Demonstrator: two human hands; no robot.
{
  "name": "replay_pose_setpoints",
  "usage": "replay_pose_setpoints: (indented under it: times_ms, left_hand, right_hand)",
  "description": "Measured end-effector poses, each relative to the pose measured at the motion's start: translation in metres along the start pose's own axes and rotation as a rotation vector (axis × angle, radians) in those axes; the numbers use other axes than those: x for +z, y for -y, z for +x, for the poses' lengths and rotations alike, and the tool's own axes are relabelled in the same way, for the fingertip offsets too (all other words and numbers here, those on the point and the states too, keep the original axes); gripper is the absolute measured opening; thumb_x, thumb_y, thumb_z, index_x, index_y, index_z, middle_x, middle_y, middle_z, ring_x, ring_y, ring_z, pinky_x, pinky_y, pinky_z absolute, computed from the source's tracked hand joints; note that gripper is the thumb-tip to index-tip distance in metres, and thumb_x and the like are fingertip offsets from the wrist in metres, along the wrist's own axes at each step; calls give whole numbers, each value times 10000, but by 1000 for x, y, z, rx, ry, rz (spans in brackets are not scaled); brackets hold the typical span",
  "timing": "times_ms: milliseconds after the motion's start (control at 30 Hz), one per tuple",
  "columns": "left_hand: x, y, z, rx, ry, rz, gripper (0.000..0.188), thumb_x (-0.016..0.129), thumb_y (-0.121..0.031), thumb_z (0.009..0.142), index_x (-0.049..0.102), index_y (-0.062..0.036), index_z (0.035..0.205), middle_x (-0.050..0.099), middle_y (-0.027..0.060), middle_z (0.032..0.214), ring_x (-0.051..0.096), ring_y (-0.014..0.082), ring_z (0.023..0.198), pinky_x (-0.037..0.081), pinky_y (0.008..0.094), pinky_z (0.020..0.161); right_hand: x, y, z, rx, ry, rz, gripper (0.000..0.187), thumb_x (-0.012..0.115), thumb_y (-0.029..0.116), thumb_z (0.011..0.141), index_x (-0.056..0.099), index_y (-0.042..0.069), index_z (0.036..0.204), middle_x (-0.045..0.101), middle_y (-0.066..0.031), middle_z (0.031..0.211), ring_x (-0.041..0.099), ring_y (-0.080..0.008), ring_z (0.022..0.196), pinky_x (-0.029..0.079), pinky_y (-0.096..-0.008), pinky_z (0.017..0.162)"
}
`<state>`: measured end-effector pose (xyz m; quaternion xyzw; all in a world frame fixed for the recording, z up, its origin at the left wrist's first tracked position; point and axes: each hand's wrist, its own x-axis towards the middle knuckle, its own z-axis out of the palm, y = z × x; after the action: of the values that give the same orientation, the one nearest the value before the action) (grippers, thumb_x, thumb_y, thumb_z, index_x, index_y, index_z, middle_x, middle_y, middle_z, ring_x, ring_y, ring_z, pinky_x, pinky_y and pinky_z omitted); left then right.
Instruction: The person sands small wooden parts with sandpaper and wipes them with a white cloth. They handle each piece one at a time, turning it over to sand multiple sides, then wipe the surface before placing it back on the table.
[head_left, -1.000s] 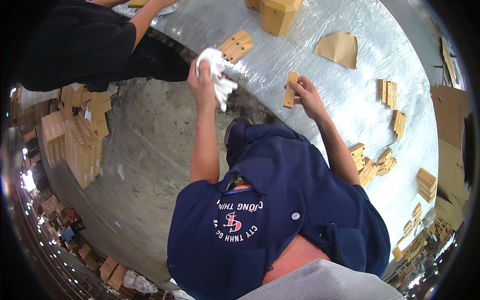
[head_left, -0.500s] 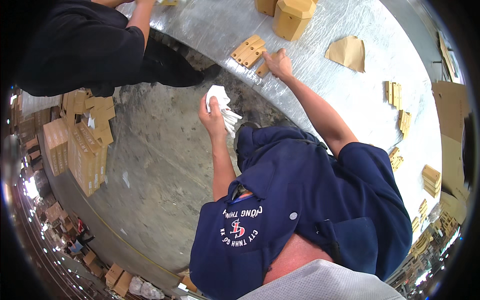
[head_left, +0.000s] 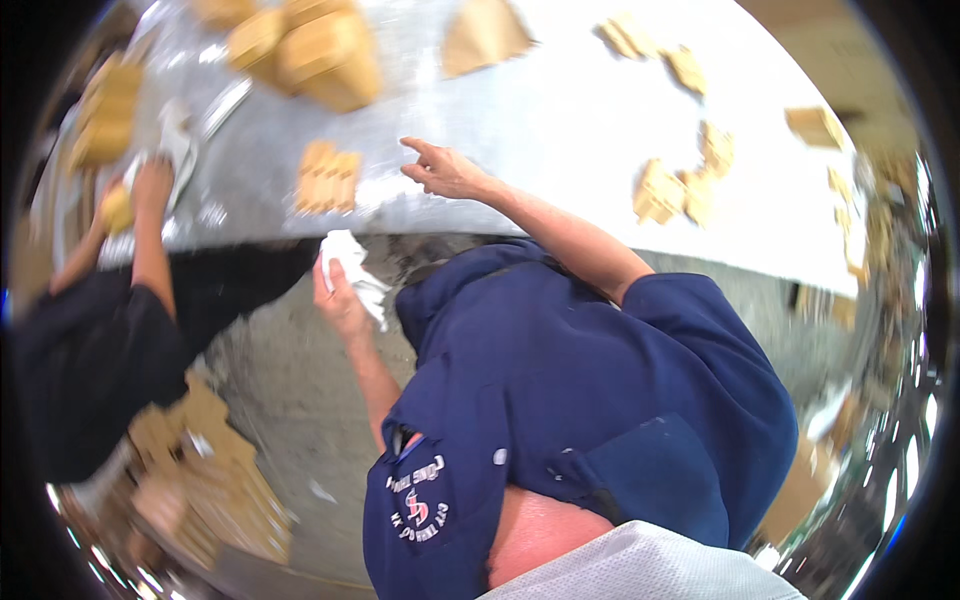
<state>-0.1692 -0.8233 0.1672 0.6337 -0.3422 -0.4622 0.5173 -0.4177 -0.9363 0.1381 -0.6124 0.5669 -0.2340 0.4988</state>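
My left hand (head_left: 340,295) is closed around a crumpled white cloth (head_left: 350,262), held just below the near edge of the shiny wrapped table (head_left: 560,110). My right hand (head_left: 445,170) hovers over the table top with its fingers apart and nothing in it. A flat group of small wooden blocks (head_left: 328,178) lies on the table just left of that hand. My dark blue shirt fills the lower middle of the view.
A co-worker in black (head_left: 90,360) stands at the left, their hands at the table near wooden pieces (head_left: 105,115). Larger wooden boxes (head_left: 320,50) and a brown sheet (head_left: 480,35) sit at the far side. More wooden blocks (head_left: 675,185) lie to the right; stacks of wood (head_left: 200,480) are on the floor.
My right hand has let go of the wooden piece and now sits open, right of the block group. My left hand stays low with the cloth. The view has swung.
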Motion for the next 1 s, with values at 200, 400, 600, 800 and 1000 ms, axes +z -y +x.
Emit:
replay_pose_setpoints:
  times_ms: [200, 400, 600, 800, 1000]
  left_hand:
    - [74, -11, 8, 196, 433, 333, 228, 522, -119, 978, 614, 45, 1107, 632, 80, 984, 572, 149, 886, 457, 278, 800]
    - [168, -40, -12, 234, 763, 337, 218, 544, -125, 971, 629, 31, 1097, 600, 90, 1012, 561, 168, 933, 435, 280, 840]
    - [238, -55, -51, 357, 904, 321, 228, 589, -121, 947, 632, 34, 1109, 589, 111, 1100, 570, 198, 1006, 438, 291, 883]
    - [268, -52, -68, 655, 711, 428, 235, 595, -106, 923, 656, 23, 1110, 596, 146, 1191, 590, 260, 1051, 450, 316, 924]
    - [255, -116, -73, 71, 521, 25, 215, 599, -134, 943, 655, 5, 1097, 669, 107, 1056, 638, 217, 945, 496, 305, 841]
  right_hand:
    - [-111, -94, -149, 407, -693, -419, 505, 615, 333, 890, 535, 43, 1296, 643, -176, 1076, 617, -319, 1014, 487, -429, 876]
    - [-125, -144, -254, 595, -985, -782, 512, 720, 294, 805, 589, 64, 1244, 470, -149, 1290, 475, -357, 1158, 377, -470, 975]
    - [-133, -151, -245, 488, -1014, -926, 539, 732, 267, 768, 582, 83, 1253, 458, -154, 1323, 452, -337, 1209, 296, -520, 1044]
    - [-166, -162, -214, 338, -840, -966, 558, 688, 181, 775, 519, 92, 1299, 606, -145, 1002, 567, -319, 1014, 393, -513, 927]
    - [-200, -139, -182, 359, -650, -221, 693, 630, 91, 777, 380, 10, 1418, 621, -195, 951, 643, -328, 843, 518, -452, 792]
